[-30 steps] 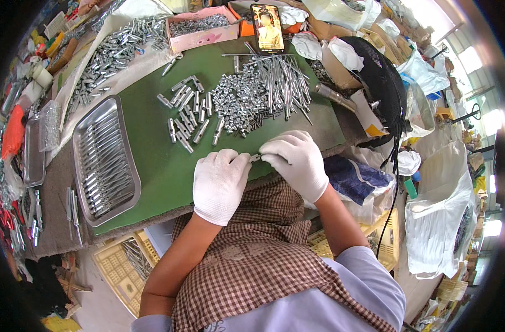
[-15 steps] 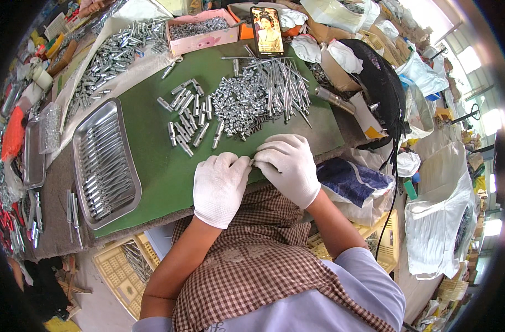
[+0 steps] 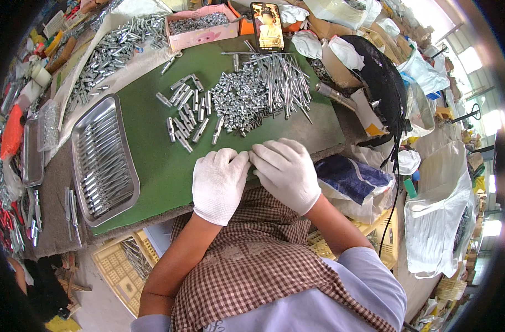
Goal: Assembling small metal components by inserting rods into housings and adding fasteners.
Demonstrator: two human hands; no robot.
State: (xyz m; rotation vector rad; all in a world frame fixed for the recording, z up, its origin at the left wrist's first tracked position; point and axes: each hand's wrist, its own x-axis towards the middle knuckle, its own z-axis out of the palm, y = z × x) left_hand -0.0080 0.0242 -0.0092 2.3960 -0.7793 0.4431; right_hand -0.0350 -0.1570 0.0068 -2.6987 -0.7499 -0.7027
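Both hands wear white knit gloves and meet above the near edge of the green mat (image 3: 164, 182). My left hand (image 3: 219, 185) is closed, thumb and fingertips pinched toward the right hand. My right hand (image 3: 284, 172) is also closed, its bent fingers touching the left fingertips. Whatever lies in the pinch is hidden by the gloves. Just beyond them are loose metal sleeves (image 3: 201, 130), a heap of small metal fittings (image 3: 238, 99) and a bundle of thin metal rods (image 3: 288, 86). To the left, a steel tray (image 3: 136, 188) holds a row of rod-shaped metal pieces.
A pink box (image 3: 202, 37) of small metal parts and a phone (image 3: 268, 27) with a lit screen stand at the back. More sleeves (image 3: 111, 61) are heaped at the far left. A black mesh cover (image 3: 382, 83) and a metal cylinder (image 3: 334, 95) sit at the right.
The right hand has turned slightly and its fingers have shifted left over the pinch, hiding the small metallic bit that showed between the fingertips. The left hand stays nearly in place.
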